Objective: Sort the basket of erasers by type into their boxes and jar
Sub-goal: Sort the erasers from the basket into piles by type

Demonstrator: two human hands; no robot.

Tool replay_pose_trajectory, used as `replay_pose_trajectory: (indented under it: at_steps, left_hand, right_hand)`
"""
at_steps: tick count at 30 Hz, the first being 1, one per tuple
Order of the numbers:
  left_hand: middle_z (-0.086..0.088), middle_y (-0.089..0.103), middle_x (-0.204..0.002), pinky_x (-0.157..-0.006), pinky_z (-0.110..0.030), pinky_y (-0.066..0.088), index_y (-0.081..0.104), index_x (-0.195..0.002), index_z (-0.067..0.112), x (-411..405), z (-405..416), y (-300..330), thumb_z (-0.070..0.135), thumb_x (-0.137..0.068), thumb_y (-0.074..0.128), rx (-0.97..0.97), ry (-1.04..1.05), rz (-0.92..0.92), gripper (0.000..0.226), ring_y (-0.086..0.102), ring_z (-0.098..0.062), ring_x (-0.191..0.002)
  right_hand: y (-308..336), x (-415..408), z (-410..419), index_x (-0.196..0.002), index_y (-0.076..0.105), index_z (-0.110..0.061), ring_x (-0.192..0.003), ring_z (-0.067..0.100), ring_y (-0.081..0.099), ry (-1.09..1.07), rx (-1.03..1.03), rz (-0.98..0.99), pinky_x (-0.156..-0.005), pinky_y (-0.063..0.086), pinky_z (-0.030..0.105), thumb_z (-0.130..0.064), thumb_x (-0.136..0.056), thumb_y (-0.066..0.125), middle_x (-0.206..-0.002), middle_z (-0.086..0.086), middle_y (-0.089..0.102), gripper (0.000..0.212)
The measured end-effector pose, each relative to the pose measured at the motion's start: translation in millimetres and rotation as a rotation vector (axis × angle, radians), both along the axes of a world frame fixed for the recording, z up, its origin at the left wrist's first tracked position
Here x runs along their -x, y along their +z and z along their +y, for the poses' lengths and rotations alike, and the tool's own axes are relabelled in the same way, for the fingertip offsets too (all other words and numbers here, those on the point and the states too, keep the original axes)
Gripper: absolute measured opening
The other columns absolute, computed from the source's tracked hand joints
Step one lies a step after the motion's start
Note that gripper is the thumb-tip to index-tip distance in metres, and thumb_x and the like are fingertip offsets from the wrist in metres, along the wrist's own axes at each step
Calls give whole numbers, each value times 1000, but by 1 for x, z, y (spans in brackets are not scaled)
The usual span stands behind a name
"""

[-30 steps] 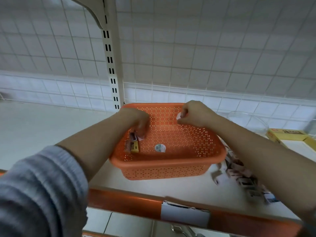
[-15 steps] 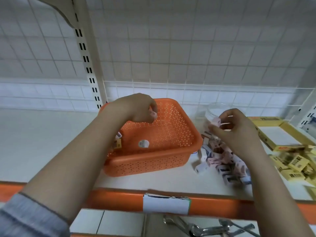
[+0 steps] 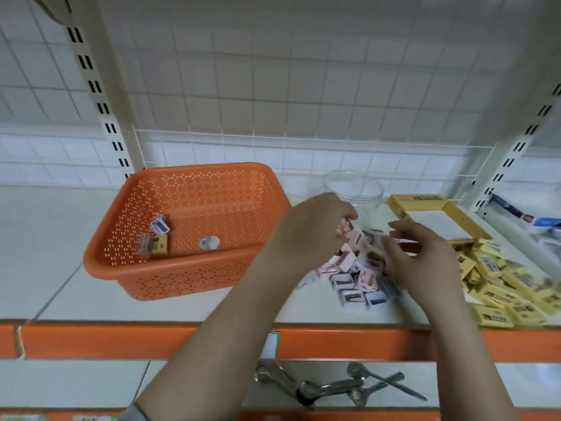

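Observation:
The orange perforated basket (image 3: 194, 278) stands on the white shelf and holds three erasers (image 3: 154, 241) at its left and a round sticker. To its right lies a pile of pink and white boxed erasers (image 3: 355, 278). My left hand (image 3: 309, 229) hovers over that pile and pinches a pink eraser (image 3: 346, 226) at its fingertips. My right hand (image 3: 422, 262) hangs over the right side of the pile with fingers spread and holds nothing. A clear jar (image 3: 353, 188) stands behind the pile. An open yellow box (image 3: 437, 220) sits at the right with several yellow erasers (image 3: 504, 287) heaped in front.
The shelf's orange front rail (image 3: 121, 341) runs across below the basket. Metal tools (image 3: 334, 385) lie on the lower shelf. A slotted upright (image 3: 100, 95) stands behind the basket's left corner; packaged goods (image 3: 534, 223) sit at the far right.
My left hand came out of the basket with a pink eraser and moved right over the pile. My right hand let its eraser go and spread its fingers. The view shifted right.

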State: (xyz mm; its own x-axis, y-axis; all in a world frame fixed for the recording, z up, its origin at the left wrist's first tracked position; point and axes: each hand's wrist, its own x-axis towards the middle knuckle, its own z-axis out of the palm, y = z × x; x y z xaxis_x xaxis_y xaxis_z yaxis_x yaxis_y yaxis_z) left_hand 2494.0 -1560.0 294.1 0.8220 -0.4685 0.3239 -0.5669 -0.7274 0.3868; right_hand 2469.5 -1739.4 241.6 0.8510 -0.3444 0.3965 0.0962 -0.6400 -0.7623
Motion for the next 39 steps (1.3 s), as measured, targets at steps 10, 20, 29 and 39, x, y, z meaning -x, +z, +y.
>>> replay_pose_trajectory:
  at_steps: [10,20,29,39]
  left_hand:
    - [13,63,-103,-81,-16,44,66,-111,27,20,65,19,22,-92,55,14,15,-21,23,55,3,-89]
    - [17,71,-92,-75,-12,45,74,-96,26,37,213,20,33,-84,53,1,248,-12,24,62,4,-83]
    - [15,71,-90,-63,-9,43,72,-97,29,36,262,10,17,-89,61,14,271,30,19,61,-6,-82]
    - [16,67,-95,-69,-2,40,72,-100,24,3,260,19,18,-89,59,-46,225,24,18,57,11,-81]
  right_hand:
    - [78,-14,37,-99,66,-25,-72,-6,58,351,243,-231,-66,44,8,-18,-88,60,-77,-21,60,14]
    - [72,-107,228,-112,58,-18,-90,15,56,1184,1160,34,-77,45,30,-35,-90,57,-94,-6,58,28]
    - [16,-138,303,-87,63,-9,-69,20,60,1331,970,195,-67,52,36,-35,-81,67,-74,1,62,27]
    - [-5,-152,280,-80,66,-9,-72,20,59,1114,1070,364,-63,43,24,-27,-82,65,-72,1,60,18]
